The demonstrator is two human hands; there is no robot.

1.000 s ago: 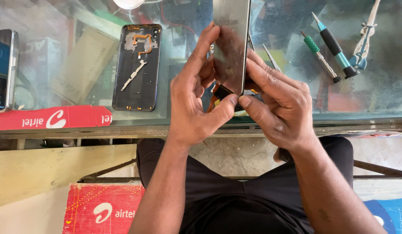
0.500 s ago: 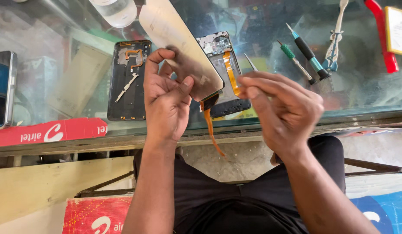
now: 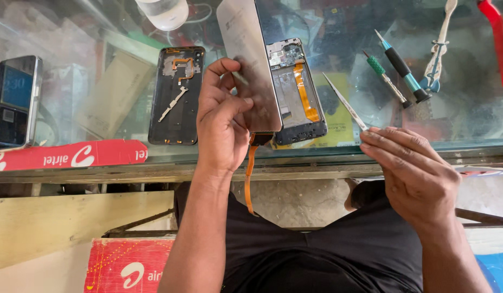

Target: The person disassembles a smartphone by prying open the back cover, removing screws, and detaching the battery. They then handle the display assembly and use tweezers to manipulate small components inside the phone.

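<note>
Right now the left hand (image 3: 224, 116) holds a detached phone display panel (image 3: 248, 62) tilted up off the glass desk (image 3: 72, 81), fingers closed around its lower edge, with an orange flex ribbon (image 3: 250, 179) hanging from the panel's bottom edge past the desk's front rim. Just beside the panel, partly hidden behind it, the opened phone body (image 3: 297, 92) lies flat with its own orange ribbon and circuit board exposed. The right hand (image 3: 411, 173) pinches thin metal tweezers (image 3: 346, 103), whose tip points up toward the phone body without touching it. A black back cover (image 3: 175, 95) lies to the left, another phone (image 3: 15, 100) at the far left edge, and two screwdrivers (image 3: 398, 73) to the right. The dangling ribbon looks like the weak point: if the panel is swung or lowered carelessly, the ribbon could catch on the desk edge and crease or tear. The tweezers' sharp tip could also scratch the board or slip off a small connector if pressed at an angle.
</note>
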